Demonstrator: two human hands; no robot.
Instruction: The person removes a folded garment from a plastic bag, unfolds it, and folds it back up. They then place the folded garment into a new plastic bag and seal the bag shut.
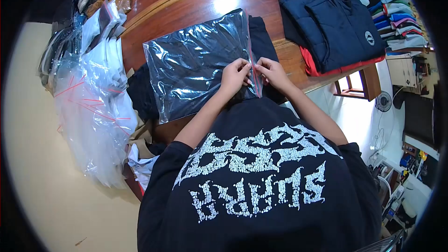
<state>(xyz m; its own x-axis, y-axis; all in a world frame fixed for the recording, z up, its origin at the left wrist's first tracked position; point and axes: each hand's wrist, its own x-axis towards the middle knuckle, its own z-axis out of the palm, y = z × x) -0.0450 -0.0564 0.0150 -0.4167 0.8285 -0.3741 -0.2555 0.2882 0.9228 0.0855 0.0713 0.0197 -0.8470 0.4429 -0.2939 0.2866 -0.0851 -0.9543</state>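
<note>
From where I stand, the clear plastic bag (193, 67) lies on the glossy wooden table (163, 4) right before the person in the printed black T-shirt (261, 172), with dark folded fabric inside. Call the bag the middle of a dial, the person at about five o'clock. Both hands are at its three o'clock edge, where a red strip (250, 42) runs along the opening. The left hand (235, 77) pinches that edge between thumb and fingers; the right hand (270, 72) pinches it just beside, the fingertips nearly meeting. Neither hand is clenched.

Dark cloth (263, 37) shows from under the bag at two o'clock, and more black fabric (141, 91) bunches at eight. Farther out, between two and three, a folded navy padded jacket (333, 30) with a round pale badge rests on something red (311, 65). A heap of empty-looking clear sleeves (91, 121) with red strips hangs at eight, and colourful folded clothes (399, 21) are piled well apart, near three o'clock
</note>
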